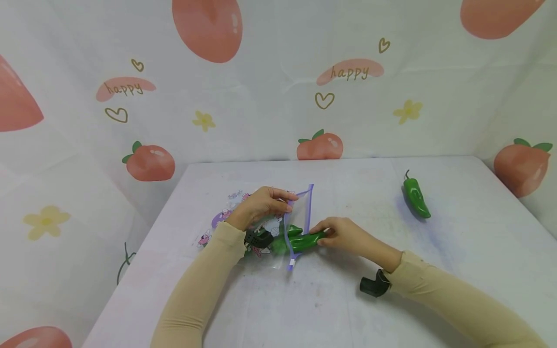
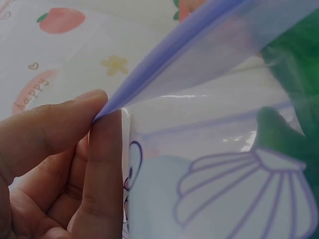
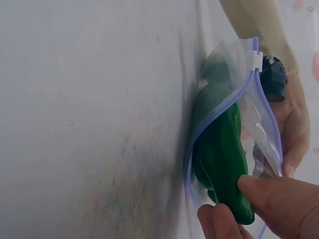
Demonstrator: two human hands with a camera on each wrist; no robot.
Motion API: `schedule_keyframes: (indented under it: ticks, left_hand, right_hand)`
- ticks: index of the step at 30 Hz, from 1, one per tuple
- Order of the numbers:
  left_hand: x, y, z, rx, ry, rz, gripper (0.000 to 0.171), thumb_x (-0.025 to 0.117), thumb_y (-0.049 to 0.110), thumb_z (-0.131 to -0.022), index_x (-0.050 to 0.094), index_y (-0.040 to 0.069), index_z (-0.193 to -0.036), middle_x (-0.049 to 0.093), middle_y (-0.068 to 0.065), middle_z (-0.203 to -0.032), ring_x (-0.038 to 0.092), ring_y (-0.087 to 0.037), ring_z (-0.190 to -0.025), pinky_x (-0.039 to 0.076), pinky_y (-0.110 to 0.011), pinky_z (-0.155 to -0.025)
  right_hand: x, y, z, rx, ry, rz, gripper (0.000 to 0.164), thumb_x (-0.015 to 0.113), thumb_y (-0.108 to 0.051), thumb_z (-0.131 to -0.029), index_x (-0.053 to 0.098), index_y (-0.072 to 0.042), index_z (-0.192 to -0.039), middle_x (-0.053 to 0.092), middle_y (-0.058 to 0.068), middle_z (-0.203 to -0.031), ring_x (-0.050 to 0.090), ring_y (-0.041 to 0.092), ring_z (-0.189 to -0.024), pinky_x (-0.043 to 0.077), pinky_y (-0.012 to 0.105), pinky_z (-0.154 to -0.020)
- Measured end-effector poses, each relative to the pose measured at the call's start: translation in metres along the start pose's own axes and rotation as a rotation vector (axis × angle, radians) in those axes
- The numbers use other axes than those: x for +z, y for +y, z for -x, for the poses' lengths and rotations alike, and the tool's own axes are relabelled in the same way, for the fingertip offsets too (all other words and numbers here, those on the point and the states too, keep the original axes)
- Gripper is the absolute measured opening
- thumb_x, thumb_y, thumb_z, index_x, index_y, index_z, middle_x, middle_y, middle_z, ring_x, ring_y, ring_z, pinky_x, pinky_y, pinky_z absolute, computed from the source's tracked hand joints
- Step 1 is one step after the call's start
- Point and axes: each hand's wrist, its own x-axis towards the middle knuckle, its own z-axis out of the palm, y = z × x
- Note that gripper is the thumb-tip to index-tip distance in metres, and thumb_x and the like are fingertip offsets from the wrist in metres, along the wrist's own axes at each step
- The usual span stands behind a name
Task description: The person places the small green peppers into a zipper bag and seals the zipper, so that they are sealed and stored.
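My left hand [image 1: 263, 205] pinches the purple rim of a clear zip bag [image 2: 149, 69] between thumb and fingers, and the mouth gapes toward the right. Shells and other cartoon prints cover the bag's film. In my right hand [image 1: 344, 237] the tip of a green pepper [image 3: 222, 149] is gripped between thumb and fingers; its other end lies inside the bag mouth. Another green pepper [image 1: 294, 230] shows beside it at the opening. More green shows through the film, partly hidden by the left wrist. A white slider [image 3: 257, 60] sits at one end of the purple zip.
A single green pepper [image 1: 416, 197] with a curved stem lies at the back right of the white table [image 1: 348, 188]. A printed cloth [image 1: 261, 111] hangs behind the table. A dark green string [image 1: 126, 263] hangs at the left edge.
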Motion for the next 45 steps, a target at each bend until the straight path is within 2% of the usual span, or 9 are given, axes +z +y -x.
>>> schedule_keyframes:
  ticks: [12,24,34,45]
  left_hand:
    - [0.001,-0.001,-0.001,-0.017,0.016,-0.018,0.038,0.069,0.0,-0.086,0.064,-0.001,-0.124,0.061,0.001,-0.088,0.056,-0.01,-0.069,0.05,-0.024,-0.069]
    - [0.002,0.0,-0.003,-0.007,0.021,-0.012,0.038,0.069,-0.002,-0.085,0.064,-0.004,-0.123,0.06,0.0,-0.084,0.052,-0.01,-0.068,0.049,-0.021,-0.064]
    - [0.0,0.0,-0.002,-0.003,0.02,-0.01,0.039,0.069,-0.001,-0.085,0.064,-0.004,-0.123,0.061,0.001,-0.086,0.054,-0.011,-0.069,0.05,-0.022,-0.066]
    - [0.001,0.001,-0.002,0.0,0.009,-0.007,0.041,0.068,-0.002,-0.085,0.06,-0.008,-0.125,0.059,0.001,-0.082,0.051,-0.012,-0.066,0.048,-0.022,-0.063]
  right_hand:
    - [0.003,-0.003,-0.009,0.017,0.02,-0.017,0.024,0.07,-0.003,-0.085,0.07,-0.002,-0.109,0.07,0.013,-0.107,0.068,0.017,-0.087,0.053,0.023,-0.068]
    - [0.009,0.001,-0.021,0.033,0.003,-0.03,0.025,0.071,-0.003,-0.084,0.071,-0.004,-0.109,0.071,0.01,-0.105,0.067,0.014,-0.084,0.053,0.023,-0.068]
    - [0.012,0.001,-0.03,0.005,-0.02,-0.023,0.026,0.07,0.0,-0.084,0.07,-0.001,-0.111,0.07,0.012,-0.108,0.065,0.013,-0.083,0.052,0.022,-0.069]
    - [0.017,-0.001,-0.039,0.024,-0.071,-0.012,0.025,0.07,-0.003,-0.085,0.07,-0.003,-0.11,0.071,0.009,-0.108,0.068,0.017,-0.091,0.055,0.026,-0.076]
